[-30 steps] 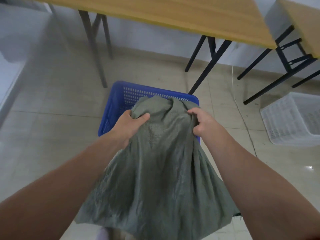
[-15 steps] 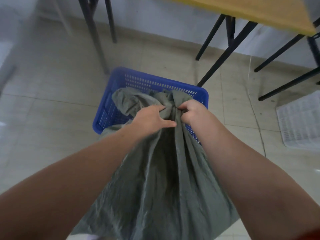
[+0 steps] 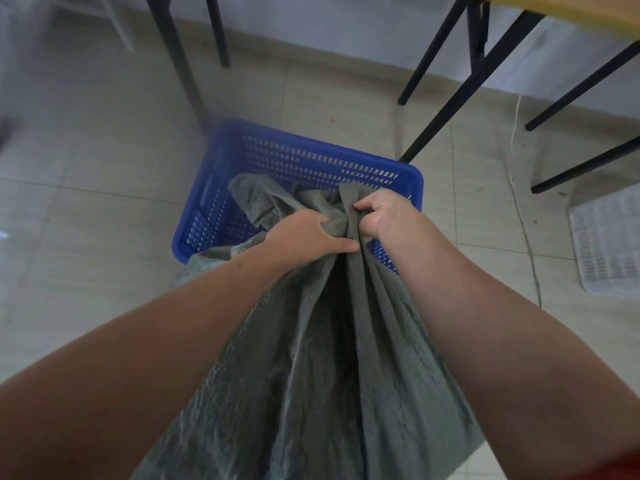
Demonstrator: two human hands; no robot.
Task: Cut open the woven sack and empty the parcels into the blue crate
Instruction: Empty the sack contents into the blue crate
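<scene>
Seen from the head camera, both bare forearms reach forward and down over a tiled floor [image 3: 104, 209]. The left hand [image 3: 304, 237] and the right hand [image 3: 384, 216] sit just beside each other, almost touching, above the near side of the blue crate [image 3: 311, 157]. Both grip the grey-green woven sack [image 3: 311, 358] at one gathered neck. The left hand's fingers are curled into the cloth and its thumb lies stretched along the folds toward the right hand. The right hand is closed in a fist round the bunched cloth, its fingers tucked in.

From that neck the sack hangs slack in long pleats toward the camera, draping over the crate's near rim and hiding the near right corner. Beyond the hands a crumpled end of the sack lies over the crate's inside, toward its left wall. What lies inside the crate is mostly covered, so its contents cannot be told.

The crate stands on the floor with its perforated far wall in plain sight. Black table legs [image 3: 460, 91] stand past its far right corner, under a wooden table top [image 3: 571, 8] at the upper right. A white crate [image 3: 609, 244] sits well apart at the right edge, with a thin cord [image 3: 523, 216] trailing over the tiles between the two crates.
</scene>
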